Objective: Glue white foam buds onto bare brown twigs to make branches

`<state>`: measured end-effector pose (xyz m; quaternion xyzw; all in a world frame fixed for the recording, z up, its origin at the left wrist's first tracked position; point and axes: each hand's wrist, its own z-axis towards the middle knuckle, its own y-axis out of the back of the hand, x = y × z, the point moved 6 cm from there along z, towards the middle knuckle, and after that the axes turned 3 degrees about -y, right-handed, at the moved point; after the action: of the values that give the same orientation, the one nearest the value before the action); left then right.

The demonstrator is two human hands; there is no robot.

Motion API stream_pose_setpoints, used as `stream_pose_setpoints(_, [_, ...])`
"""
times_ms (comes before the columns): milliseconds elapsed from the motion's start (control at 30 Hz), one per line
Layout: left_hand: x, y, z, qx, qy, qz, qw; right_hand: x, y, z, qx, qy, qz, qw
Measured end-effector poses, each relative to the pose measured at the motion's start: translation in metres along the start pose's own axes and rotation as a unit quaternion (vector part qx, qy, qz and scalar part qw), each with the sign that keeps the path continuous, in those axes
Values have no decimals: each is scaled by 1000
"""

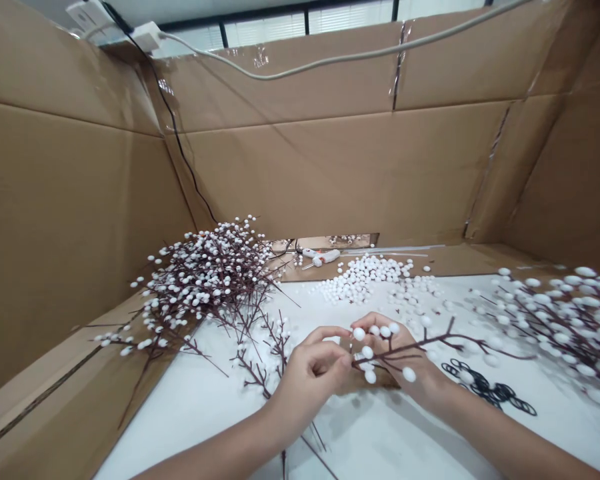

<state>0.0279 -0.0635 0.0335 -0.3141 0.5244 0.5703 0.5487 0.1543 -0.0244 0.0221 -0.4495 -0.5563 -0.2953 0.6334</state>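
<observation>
In front of me, a brown artificial twig [420, 344] with white berries on some of its side shoots stretches to the right. My left hand [316, 363] is closed, its thumb and fingers pinching the twig near its left end. My right hand [393, 350] is behind the twig, fingers bent in, their tips meeting my left fingertips at a white berry [359, 334]. The twig and berries partly cover the right hand's grip. Beneath my left hand lie bare brown twigs [253, 373] on the white tabletop [180, 407].
A large heap of berried twigs [215, 267] stands at the left, another bunch [565, 320] at the right. Loose white berries [365, 273] are piled at the back near a white glue gun [321, 257]. Black rings [487, 387] lie at right. Cardboard walls [305, 167] surround the table.
</observation>
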Motion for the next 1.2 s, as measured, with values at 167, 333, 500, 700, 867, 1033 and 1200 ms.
stream_pose_setpoints(167, [-6,-1,-3,3,-11,53,999,3,-7,-5,0,-19,2,1000])
stream_pose_setpoints(333, [-11,-1,-2,2,-18,36,999,3,-11,-6,22,-18,23,999])
stream_pose_setpoints(500, [-10,0,-1,2,-2,17,1000,1,-7,-7,16,4,10,1000])
stream_pose_setpoints(700, [-11,-1,-1,11,-11,43,999,3,-8,-10,17,3,-39,999])
stream_pose_setpoints(867, [-14,-1,-1,10,-28,53,998,2,-6,-10,8,-1,-52,999])
stream_pose_setpoints(1033, [-14,0,-1,13,-24,50,998,1,-6,-10,18,-7,-32,999])
stream_pose_setpoints(1200, [-16,0,0,13,-35,45,998,10,-8,-12,6,24,-71,997])
